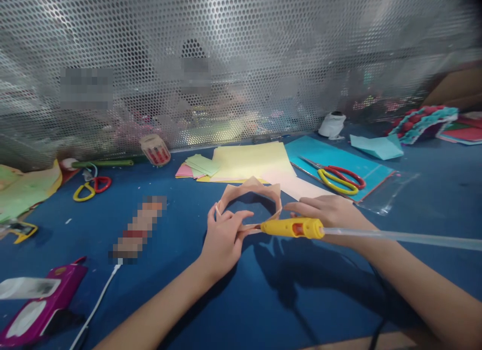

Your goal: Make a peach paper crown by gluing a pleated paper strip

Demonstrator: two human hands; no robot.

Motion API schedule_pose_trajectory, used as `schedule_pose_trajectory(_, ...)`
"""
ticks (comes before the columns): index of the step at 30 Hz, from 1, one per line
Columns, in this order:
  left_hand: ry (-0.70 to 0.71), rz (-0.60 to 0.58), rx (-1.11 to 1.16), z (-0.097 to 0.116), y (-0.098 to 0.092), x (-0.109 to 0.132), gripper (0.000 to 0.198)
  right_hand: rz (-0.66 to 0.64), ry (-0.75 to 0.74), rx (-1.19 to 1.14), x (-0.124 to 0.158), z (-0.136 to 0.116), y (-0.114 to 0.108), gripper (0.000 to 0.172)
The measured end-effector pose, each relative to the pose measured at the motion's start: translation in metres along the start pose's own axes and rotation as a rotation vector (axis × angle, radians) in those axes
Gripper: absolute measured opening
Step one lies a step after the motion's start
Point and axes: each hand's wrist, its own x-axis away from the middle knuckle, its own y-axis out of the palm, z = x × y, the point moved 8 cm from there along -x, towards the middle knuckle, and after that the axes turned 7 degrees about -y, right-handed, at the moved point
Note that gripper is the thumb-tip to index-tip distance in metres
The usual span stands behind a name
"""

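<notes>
The paper ring (250,188), at 6 o'clock from the yellow sheets (248,161), looks light and easily crushed, best held by its 7 o'clock rim, where the left hand (223,237) pinches it, while the right hand (329,214) is closed round the glue gun (292,228).

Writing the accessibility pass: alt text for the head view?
Two bare hands work a peach folded-paper ring on a blue table: the left hand pinches its near edge while the right hand holds a yellow glue gun at that spot. Red-and-yellow scissors, yellow paper and a perforated metal screen lie behind.
</notes>
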Motion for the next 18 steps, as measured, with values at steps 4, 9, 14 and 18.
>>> schedule_pose_trajectory(4,-0.008,-0.013,-0.010,0.000,-0.002,0.001,0.030,-0.032,0.057,-0.033,0.003,0.008,0.009,0.026)
schedule_pose_trajectory(9,-0.034,-0.014,-0.024,-0.001,-0.005,0.000,0.030,-0.026,0.073,-0.041,0.005,0.010,0.011,0.024)
schedule_pose_trajectory(14,-0.066,-0.007,-0.004,-0.001,-0.004,0.001,0.025,0.006,0.071,-0.022,0.003,0.008,0.010,0.026)
schedule_pose_trajectory(18,-0.082,0.005,0.062,0.001,-0.001,0.002,0.021,0.001,0.074,-0.031,0.002,0.007,0.015,0.030)
